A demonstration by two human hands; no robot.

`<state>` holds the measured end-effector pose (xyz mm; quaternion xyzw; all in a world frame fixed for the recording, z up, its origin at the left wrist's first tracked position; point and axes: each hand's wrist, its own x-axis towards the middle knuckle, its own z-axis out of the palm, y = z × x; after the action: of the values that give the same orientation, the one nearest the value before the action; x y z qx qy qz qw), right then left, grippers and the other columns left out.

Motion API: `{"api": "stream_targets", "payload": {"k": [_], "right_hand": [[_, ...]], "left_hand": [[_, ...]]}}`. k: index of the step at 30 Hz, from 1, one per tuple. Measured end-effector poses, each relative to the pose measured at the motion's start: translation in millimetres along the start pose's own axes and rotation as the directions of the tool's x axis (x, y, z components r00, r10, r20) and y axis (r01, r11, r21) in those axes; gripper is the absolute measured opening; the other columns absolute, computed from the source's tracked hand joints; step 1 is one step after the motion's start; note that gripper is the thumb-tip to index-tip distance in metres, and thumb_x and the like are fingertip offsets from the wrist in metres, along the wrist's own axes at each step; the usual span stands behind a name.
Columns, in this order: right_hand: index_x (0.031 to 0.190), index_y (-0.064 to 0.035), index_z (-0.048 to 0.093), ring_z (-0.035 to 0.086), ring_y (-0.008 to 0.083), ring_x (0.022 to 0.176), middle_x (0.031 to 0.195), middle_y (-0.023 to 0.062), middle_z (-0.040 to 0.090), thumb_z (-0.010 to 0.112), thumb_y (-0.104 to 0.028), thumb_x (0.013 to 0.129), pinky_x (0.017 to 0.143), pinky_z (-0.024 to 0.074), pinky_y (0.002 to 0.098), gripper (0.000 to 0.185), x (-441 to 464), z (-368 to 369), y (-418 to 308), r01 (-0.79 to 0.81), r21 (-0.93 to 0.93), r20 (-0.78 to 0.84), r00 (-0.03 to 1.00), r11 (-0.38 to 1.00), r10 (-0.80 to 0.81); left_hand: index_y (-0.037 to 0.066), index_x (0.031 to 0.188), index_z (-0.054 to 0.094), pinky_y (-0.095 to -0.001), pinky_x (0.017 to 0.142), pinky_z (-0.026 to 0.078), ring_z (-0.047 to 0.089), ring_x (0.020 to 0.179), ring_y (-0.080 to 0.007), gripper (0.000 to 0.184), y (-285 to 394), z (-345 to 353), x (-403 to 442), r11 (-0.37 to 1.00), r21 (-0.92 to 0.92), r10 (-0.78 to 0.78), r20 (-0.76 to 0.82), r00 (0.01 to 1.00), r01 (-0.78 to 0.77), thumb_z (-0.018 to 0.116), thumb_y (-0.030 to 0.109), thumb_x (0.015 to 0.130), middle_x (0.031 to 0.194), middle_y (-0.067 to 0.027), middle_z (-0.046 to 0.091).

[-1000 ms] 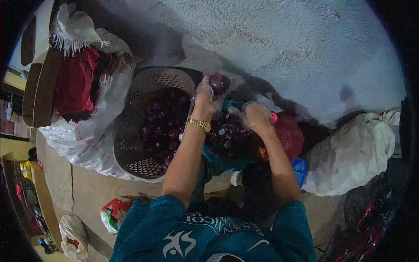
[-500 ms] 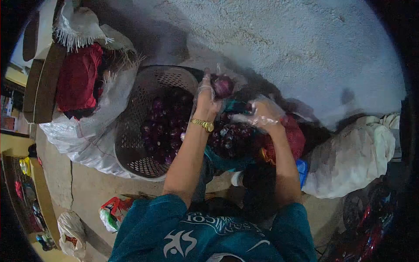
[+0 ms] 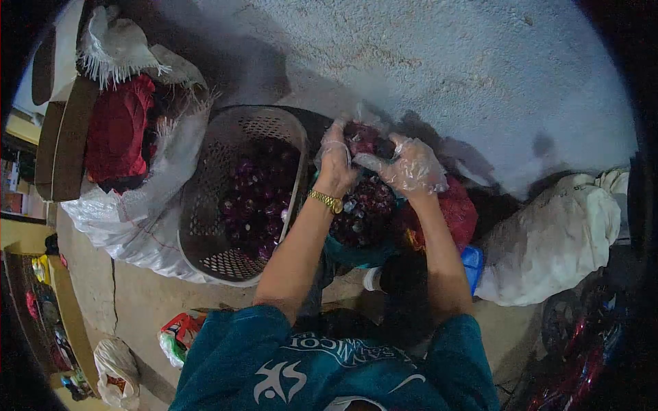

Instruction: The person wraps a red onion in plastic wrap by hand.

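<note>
Purple onion (image 3: pixel 362 139) held in left hand (image 3: pixel 336 159) — right hand (image 3: pixel 413 166) curled beside it, grip unclear.

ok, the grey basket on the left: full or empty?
Neither; partly filled. Dark purple, onion-like bulbs lie heaped in the grey basket, with bare perforated wall showing above them.

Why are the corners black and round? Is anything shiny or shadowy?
Head view: the black, curved border probably comes from a wide lens; head view: shadows darken the wall behind the clear gloves, which catch some light; head view: the onions in the basket look dim.
</note>
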<state>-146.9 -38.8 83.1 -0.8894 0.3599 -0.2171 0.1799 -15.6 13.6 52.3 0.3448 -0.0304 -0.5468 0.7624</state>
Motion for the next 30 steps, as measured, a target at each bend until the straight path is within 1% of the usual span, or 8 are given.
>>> {"api": "stream_targets", "payload": {"k": [8, 11, 14, 17, 19, 22, 26, 30], "right_hand": [[0.09, 0.003, 0.068, 0.064, 0.0381, 0.071, 0.076, 0.0232, 0.065, 0.064, -0.071, 0.062, 0.066, 0.0506, 0.0417, 0.079, -1.5, 11.3, 9.7, 0.021, -0.069, -0.018, 1.0, 0.997, -0.023], [0.087, 0.0026, 0.068, 0.063, 0.0393, 0.071, 0.075, 0.0237, 0.065, 0.064, -0.068, 0.065, 0.066, 0.0501, 0.0422, 0.074, -3.5, 12.0, 10.2, 0.043, -0.122, -0.131, 0.99, 0.992, -0.059], [0.085, 0.0023, 0.068, 0.062, 0.0405, 0.071, 0.073, 0.0243, 0.063, 0.064, -0.062, 0.07, 0.064, 0.0493, 0.0437, 0.066, -1.5, 0.3, 1.3, 0.017, 0.015, -0.019, 1.0, 1.0, -0.017], [0.086, -0.0041, 0.068, 0.062, 0.04, 0.072, 0.075, 0.0227, 0.064, 0.053, -0.071, 0.073, 0.063, 0.0477, 0.0449, 0.07, 0.3, -1.1, 3.3, -0.076, 0.038, 0.102, 0.992, 0.996, 0.072], [0.084, -0.0003, 0.066, 0.06, 0.042, 0.072, 0.074, 0.0235, 0.062, 0.064, -0.052, 0.074, 0.059, 0.0482, 0.0448, 0.052, 0.5, -1.4, 5.3, -0.086, 0.045, 0.192, 0.978, 0.995, 0.076], [0.081, -0.0015, 0.066, 0.06, 0.042, 0.071, 0.071, 0.0224, 0.061, 0.064, -0.044, 0.075, 0.058, 0.0477, 0.045, 0.043, -2.0, 4.9, 12.9, 0.036, -0.012, 0.121, 0.992, 0.999, -0.034], [0.081, -0.0018, 0.065, 0.06, 0.0423, 0.07, 0.07, 0.0225, 0.06, 0.063, -0.044, 0.077, 0.059, 0.0471, 0.0457, 0.042, -5.7, 2.8, 11.8, 0.02, -0.063, 0.103, 0.995, 0.998, -0.013], [0.084, -0.0023, 0.065, 0.059, 0.0428, 0.069, 0.072, 0.0233, 0.061, 0.06, -0.053, 0.078, 0.058, 0.0465, 0.0455, 0.051, -5.8, 8.6, 23.4, 0.003, 0.115, 0.039, 0.999, 0.993, -0.008]], "left_hand": [[0.007, 0.097, 0.059, -0.036, 0.075, 0.05, 0.061, 0.081, -0.0212, 0.027, -1.0, 1.1, 1.3, 0.999, -0.032, -0.036, -0.005, 0.999, 0.036, 0.05, 0.031, 0.089, 0.09, -0.0071, 0.063], [0.007, 0.097, 0.059, -0.0362, 0.075, 0.05, 0.061, 0.081, -0.0208, 0.027, 6.9, 16.1, -14.3, 0.999, -0.019, -0.026, -0.023, 0.999, 0.025, 0.05, 0.032, 0.089, 0.091, -0.0072, 0.063], [0.007, 0.096, 0.059, -0.0357, 0.074, 0.049, 0.06, 0.081, -0.0199, 0.026, 0.1, 5.5, -2.8, 1.0, -0.008, 0.004, -0.009, 1.0, -0.005, 0.05, 0.031, 0.089, 0.091, -0.0068, 0.063], [0.007, 0.096, 0.059, -0.0348, 0.073, 0.049, 0.06, 0.08, -0.019, 0.024, -2.5, 1.9, 2.7, 1.0, 0.006, 0.031, 0.021, 0.999, -0.031, 0.049, 0.029, 0.089, 0.09, -0.0062, 0.062], [0.007, 0.096, 0.059, -0.0342, 0.073, 0.049, 0.059, 0.078, -0.0186, 0.024, -2.8, 2.0, 2.8, 0.999, 0.018, 0.033, 0.021, 0.999, -0.033, 0.049, 0.028, 0.089, 0.089, -0.0058, 0.062], [0.007, 0.095, 0.059, -0.0328, 0.071, 0.049, 0.058, 0.076, -0.0178, 0.022, -2.4, 2.1, 2.1, 1.0, -0.021, 0.005, 0.017, 1.0, -0.005, 0.05, 0.026, 0.089, 0.086, -0.0056, 0.061], [0.006, 0.093, 0.059, -0.0297, 0.068, 0.05, 0.059, 0.076, -0.0167, 0.017, -5.5, -13.2, 11.0, 0.997, -0.003, -0.083, -0.011, 0.997, 0.083, 0.053, 0.021, 0.088, 0.086, -0.0058, 0.061], [0.006, 0.092, 0.059, -0.0304, 0.071, 0.051, 0.059, 0.078, -0.0173, 0.014, 7.7, 10.3, -8.9, 0.969, -0.088, -0.225, 0.08, 0.971, 0.231, 0.055, 0.019, 0.088, 0.088, -0.0058, 0.061]]}}
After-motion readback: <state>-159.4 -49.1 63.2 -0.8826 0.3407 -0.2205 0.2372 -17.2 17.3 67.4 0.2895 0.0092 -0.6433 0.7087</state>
